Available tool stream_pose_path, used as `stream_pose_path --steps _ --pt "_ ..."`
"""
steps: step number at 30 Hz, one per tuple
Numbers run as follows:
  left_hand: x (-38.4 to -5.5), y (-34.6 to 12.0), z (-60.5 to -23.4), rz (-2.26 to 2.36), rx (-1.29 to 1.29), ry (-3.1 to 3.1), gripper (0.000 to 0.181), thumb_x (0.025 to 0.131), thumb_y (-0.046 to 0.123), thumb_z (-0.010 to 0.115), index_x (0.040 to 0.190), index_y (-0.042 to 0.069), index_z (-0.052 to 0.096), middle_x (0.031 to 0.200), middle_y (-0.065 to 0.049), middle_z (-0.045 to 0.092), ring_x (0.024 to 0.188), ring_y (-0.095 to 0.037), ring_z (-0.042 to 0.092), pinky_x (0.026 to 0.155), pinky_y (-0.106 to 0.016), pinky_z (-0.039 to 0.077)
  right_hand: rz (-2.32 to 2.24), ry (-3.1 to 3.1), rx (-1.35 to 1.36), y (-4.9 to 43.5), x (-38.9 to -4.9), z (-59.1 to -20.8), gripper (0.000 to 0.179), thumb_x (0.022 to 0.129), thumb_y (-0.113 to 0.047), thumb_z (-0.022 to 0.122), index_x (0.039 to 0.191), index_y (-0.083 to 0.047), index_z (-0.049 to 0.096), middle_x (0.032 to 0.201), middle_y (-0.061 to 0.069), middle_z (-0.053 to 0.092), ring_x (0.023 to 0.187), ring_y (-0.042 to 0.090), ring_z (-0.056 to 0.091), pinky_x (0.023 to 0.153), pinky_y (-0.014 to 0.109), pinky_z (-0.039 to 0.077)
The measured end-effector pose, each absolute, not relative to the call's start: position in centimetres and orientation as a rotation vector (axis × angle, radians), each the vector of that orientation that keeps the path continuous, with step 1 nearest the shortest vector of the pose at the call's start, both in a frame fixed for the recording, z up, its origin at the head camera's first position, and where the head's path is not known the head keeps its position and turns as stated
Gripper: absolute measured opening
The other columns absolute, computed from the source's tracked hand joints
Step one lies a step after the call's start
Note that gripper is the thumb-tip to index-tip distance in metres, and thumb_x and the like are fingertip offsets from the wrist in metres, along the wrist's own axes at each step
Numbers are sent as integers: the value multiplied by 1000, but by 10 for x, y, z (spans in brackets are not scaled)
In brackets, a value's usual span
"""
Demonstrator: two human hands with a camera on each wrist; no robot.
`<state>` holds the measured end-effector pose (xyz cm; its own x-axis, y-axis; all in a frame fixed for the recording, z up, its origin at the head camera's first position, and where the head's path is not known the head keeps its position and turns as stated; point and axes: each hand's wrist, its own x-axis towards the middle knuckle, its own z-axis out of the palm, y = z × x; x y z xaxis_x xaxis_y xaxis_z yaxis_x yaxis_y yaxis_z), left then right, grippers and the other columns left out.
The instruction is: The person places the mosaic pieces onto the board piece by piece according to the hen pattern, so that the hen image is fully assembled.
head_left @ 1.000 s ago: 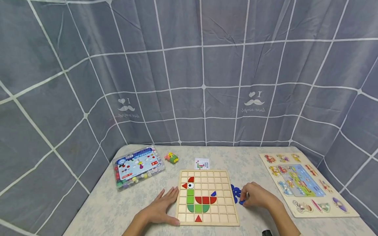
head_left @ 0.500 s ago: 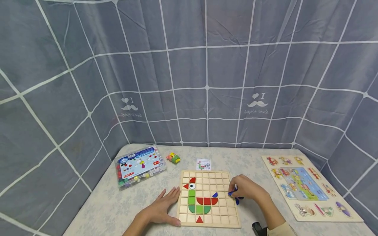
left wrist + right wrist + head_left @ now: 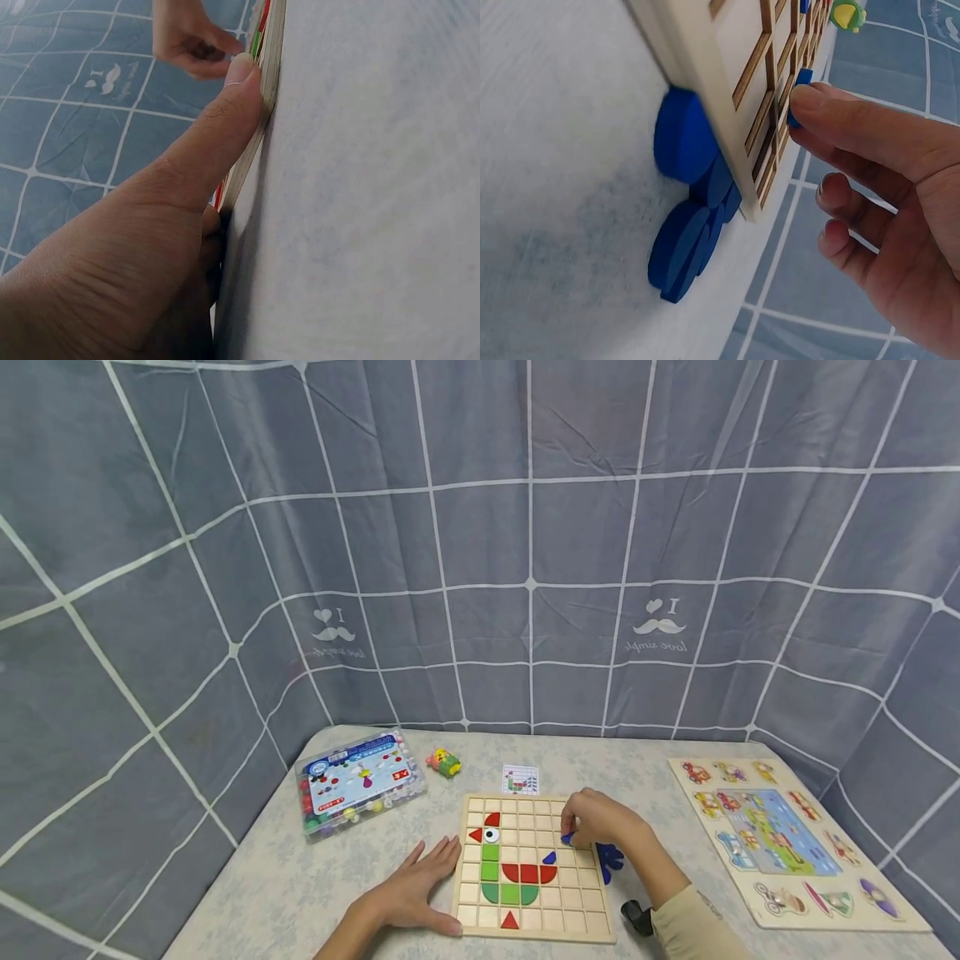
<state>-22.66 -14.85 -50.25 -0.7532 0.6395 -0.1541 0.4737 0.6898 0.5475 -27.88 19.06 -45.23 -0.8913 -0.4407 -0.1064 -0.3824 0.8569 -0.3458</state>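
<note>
A wooden grid board (image 3: 592, 902) lies on the table with red, green and blue pieces and a round eye piece set in a bird-like figure. My right hand (image 3: 603, 820) pinches a blue piece (image 3: 801, 97) between thumb and forefinger, over the upper right part of the board. Several loose blue pieces (image 3: 682, 240) lie against the board's right edge. My left hand (image 3: 416, 889) rests at the board's left edge, fingers spread, with the thumb (image 3: 225, 120) touching its lower left corner. A small picture card (image 3: 521, 780) of a similar figure lies behind the board.
At the left stands a clear box (image 3: 363, 783) of colourful beads with a printed label. Beside it is a small yellow-green toy (image 3: 444, 762). A wooden picture puzzle (image 3: 795, 902) lies at the right. Behind the table hangs a grey checked curtain (image 3: 480, 543).
My right hand took a blue piece from the loose pile and moved left and away from me, over the board. The left hand stays at the board's edge.
</note>
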Motion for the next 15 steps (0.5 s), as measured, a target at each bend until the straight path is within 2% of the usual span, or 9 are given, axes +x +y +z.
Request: stream_pose_path --steps 7,15 --pt "-227 -148 -504 699 883 2567 112 75 62 73 155 5 19 164 -10 15 152 -31 12 121 -60 2 -397 2859 -653 185 -279 -452 21 74 -3 81 67 -20 72 69 -13 62 69 8 50 65 27 49" --pt "-227 -148 -504 697 885 2569 113 74 63 73 155 4 19 164 -11 16 152 -32 13 121 -60 2 -353 2866 -696 183 -277 -454 19 73 -2 81 72 -20 76 72 -12 67 68 6 56 64 26 52"
